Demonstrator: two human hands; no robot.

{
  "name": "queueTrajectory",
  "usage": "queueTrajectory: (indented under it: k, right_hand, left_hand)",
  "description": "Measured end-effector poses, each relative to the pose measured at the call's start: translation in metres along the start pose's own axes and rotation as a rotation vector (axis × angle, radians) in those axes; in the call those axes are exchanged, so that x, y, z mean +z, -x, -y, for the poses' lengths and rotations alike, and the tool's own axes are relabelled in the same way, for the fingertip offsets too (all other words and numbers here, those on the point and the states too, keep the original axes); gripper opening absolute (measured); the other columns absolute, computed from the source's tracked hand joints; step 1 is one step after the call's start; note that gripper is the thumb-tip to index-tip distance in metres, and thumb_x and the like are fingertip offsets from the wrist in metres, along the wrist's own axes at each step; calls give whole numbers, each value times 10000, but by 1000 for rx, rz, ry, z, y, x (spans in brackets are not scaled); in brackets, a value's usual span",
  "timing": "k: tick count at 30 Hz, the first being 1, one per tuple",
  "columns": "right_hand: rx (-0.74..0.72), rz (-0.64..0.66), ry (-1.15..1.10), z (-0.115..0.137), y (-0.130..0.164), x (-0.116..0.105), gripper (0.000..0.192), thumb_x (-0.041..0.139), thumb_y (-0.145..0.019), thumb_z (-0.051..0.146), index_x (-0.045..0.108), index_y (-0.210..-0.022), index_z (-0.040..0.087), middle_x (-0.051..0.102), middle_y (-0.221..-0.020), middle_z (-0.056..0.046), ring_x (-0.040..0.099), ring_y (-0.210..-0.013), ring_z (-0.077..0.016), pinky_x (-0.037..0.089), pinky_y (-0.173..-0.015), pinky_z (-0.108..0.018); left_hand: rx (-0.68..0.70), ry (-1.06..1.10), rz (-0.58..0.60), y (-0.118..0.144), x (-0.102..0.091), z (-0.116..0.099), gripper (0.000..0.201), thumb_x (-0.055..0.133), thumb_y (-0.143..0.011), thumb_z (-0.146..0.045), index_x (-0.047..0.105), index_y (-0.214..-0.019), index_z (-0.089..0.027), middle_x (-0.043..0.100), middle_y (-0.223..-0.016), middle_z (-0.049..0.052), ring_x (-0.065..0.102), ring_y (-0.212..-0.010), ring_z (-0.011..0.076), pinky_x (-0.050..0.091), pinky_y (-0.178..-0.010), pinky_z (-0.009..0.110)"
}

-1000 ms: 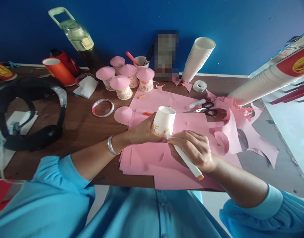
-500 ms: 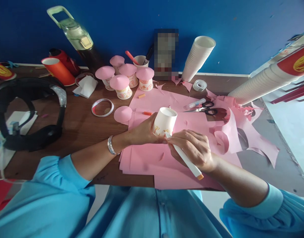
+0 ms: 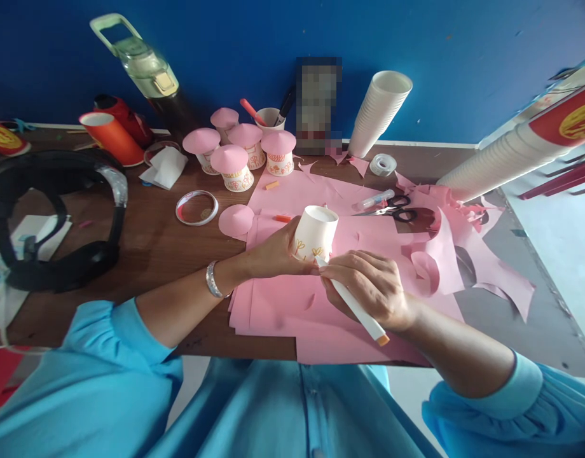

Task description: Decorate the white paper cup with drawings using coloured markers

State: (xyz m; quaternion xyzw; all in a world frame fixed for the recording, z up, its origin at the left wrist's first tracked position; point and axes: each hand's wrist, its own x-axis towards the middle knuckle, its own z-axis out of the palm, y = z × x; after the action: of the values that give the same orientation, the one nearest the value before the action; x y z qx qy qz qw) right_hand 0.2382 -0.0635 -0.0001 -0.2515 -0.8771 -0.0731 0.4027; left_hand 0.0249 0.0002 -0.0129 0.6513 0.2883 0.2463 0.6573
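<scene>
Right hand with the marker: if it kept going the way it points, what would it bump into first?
The right hand would probably push the marker tip into the paper cup, which it seems to touch already.

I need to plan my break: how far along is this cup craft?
Done: four cups with pink caps and drawings stand at the back. In hand: the left hand holds an upturned cup while the right hand draws on it with a marker. Left: that cup has no cap; a loose pink cap lies nearby.
</scene>
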Motion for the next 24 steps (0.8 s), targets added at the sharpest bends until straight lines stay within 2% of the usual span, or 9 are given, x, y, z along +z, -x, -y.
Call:
queueTrajectory:
  k: [4, 9, 13, 19, 24]
  right_hand:
    - [12, 1, 17, 0, -1, 0, 181, 695, -949, 101, 642, -1100, 187, 746, -828, -20, 736, -713, -158, 634, -620, -274]
    - [-1, -1, 20, 1, -3, -1, 143, 704, -942, 78, 641, -1052, 145, 740, -797, -41, 726, -692, -161, 627, -608, -275]
    - [6, 1, 19, 0, -3, 0, 136, 687, -950, 81, 639, -1047, 163, 730, -789, -23, 720, -682, -153, 620, -595, -267]
    - [1, -55, 8, 1, -2, -2, 173, 703, -918, 69, 651, -1056, 159, 722, -810, -32, 709, -680, -151, 623, -613, -270]
    - [4, -93, 3, 0, -3, -4, 163, 685, -958, 107, 653, -1108, 159, 730, -848, -43, 723, -706, -157, 633, -619, -274]
  left_hand:
    - [8, 24, -21, -1, 0, 0, 569, 931, -714, -458, 599, -1095, -195, 604, -925, 32, 582, -882, 202, 508, -735, 327]
    - [1, 29, -27, 0, -1, 4, 598, 935, -706, -486, 594, -1100, -193, 619, -976, 52, 604, -934, 226, 527, -778, 363]
    - [3, 48, -16, 0, -3, 5, 662, 947, -698, -492, 570, -1155, -197, 631, -1003, 52, 607, -918, 214, 528, -759, 344]
    - [-32, 92, -28, 1, -4, 6, 712, 955, -707, -458, 557, -1241, -204, 665, -1084, 78, 651, -1006, 248, 551, -820, 364]
    - [-11, 163, -64, 4, -5, 6, 753, 953, -720, -405, 547, -1330, -230, 672, -1214, 103, 665, -1114, 286, 570, -894, 413]
